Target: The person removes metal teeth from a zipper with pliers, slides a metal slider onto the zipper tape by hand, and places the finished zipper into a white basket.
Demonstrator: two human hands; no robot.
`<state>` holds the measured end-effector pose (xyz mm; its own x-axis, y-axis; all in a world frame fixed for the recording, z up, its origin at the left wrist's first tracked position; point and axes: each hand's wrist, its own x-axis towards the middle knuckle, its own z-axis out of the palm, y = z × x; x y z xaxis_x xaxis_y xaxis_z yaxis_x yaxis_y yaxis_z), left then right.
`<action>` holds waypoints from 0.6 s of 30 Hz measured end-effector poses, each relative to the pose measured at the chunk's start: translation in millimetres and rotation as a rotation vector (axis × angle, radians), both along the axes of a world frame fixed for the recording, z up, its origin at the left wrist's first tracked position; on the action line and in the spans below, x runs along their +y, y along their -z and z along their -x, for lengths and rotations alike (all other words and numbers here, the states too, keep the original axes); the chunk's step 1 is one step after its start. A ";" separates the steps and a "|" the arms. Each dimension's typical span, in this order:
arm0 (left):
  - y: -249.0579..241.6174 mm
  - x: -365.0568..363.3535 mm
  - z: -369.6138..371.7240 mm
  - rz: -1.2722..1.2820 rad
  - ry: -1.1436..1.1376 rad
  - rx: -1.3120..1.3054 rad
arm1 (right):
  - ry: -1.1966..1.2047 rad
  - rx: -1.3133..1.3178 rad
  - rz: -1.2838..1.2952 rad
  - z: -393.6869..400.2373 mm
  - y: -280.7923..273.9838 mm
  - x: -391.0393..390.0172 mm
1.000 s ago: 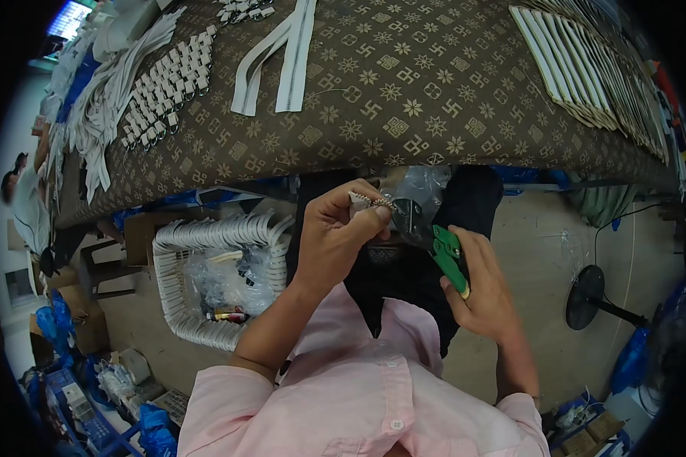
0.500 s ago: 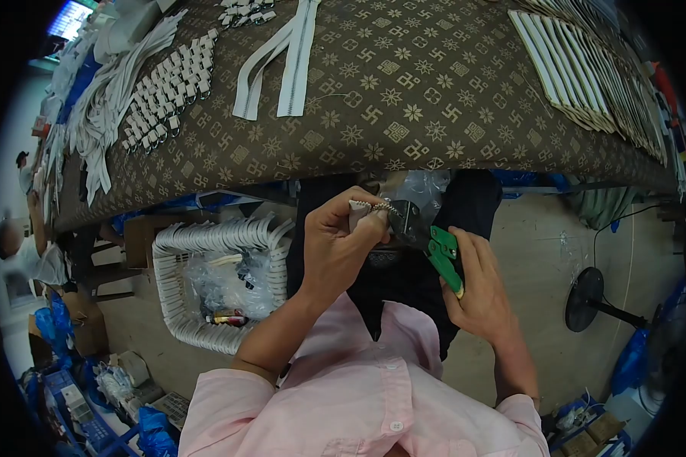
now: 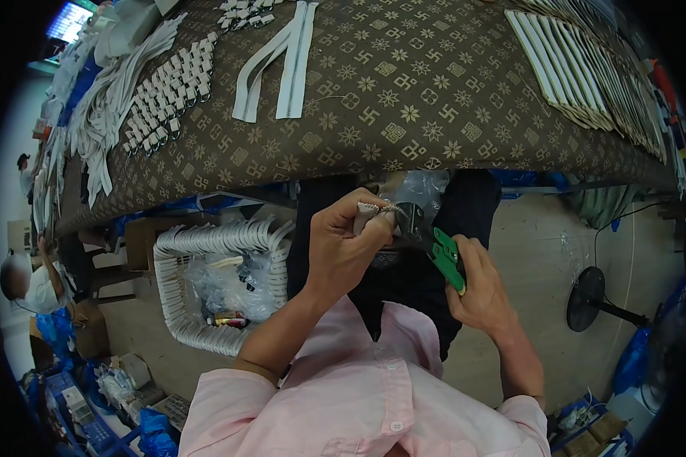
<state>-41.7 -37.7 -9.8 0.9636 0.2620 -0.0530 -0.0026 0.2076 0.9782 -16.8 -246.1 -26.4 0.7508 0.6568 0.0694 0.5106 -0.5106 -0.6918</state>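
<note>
My left hand [image 3: 341, 247] is closed in a pinch on the end of a zipper [image 3: 364, 216], its pale tape and metal teeth showing above my fingers. My right hand [image 3: 483, 295] is wrapped round the green handles of a pair of pliers [image 3: 449, 263]. Their dark jaws lie right beside my left fingertips, at the zipper's end. Whether the jaws grip the teeth is too small to tell. Both hands are above my lap, in front of the table edge. On the patterned cloth ahead lies a light zipper [image 3: 293, 76] with its two halves spread apart.
Rows of zipper sliders [image 3: 171, 99] lie on the table [image 3: 404, 84], left of the spread zipper. Bundled zipper tapes [image 3: 568, 65] are stacked at the right. A white woven basket [image 3: 168, 305] with plastic bags stands left of my legs. Another person [image 3: 42, 286] is at far left.
My right hand and the pliers have shifted slightly right and down, and the jaws have turned a little. My left hand has moved slightly right, still pinching the zipper. The other person has shifted.
</note>
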 end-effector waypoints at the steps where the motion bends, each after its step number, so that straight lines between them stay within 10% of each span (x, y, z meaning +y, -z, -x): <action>1: 0.9 -0.9 -1.1 0.000 0.003 0.000 | -0.003 0.011 -0.015 0.1 2.6 -1.0; 18: 7.0 1.8 -9.3 0.156 0.032 0.115 | 0.086 0.427 -0.143 4.4 -1.6 0.0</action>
<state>-32.4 -35.8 -16.8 0.9567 0.2108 -0.2009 0.1165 0.3551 0.9275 -21.2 -246.1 -24.8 0.7831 0.5975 -0.1723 0.1246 -0.4222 -0.8979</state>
